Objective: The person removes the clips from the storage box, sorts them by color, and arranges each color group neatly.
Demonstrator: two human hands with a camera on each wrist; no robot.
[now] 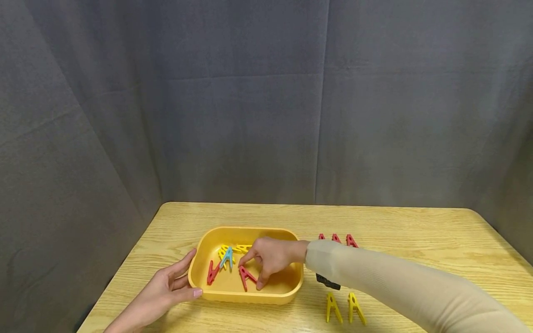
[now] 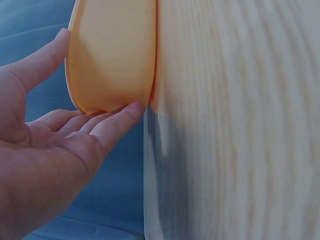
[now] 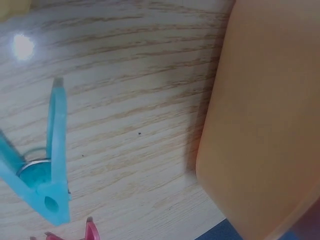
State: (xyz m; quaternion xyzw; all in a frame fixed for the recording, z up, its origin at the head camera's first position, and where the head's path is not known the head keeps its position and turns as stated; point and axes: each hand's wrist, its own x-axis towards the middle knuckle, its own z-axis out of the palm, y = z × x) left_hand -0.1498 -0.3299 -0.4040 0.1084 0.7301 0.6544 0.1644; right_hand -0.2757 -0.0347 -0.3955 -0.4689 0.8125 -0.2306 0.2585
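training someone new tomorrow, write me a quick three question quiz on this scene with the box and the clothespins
1. Multiple choice: which hand reaches into the box?
a) left
b) right

2. True or false: every yellow clothespin is inside the box.

3. Short answer: which camera view shows a blue clothespin lying outside the box, on the table?

Key:
1. b: the right hand is inside, while the left hand touches the box from outside.
2. False: two yellow clothespins lie on the table.
3. The right wrist view.
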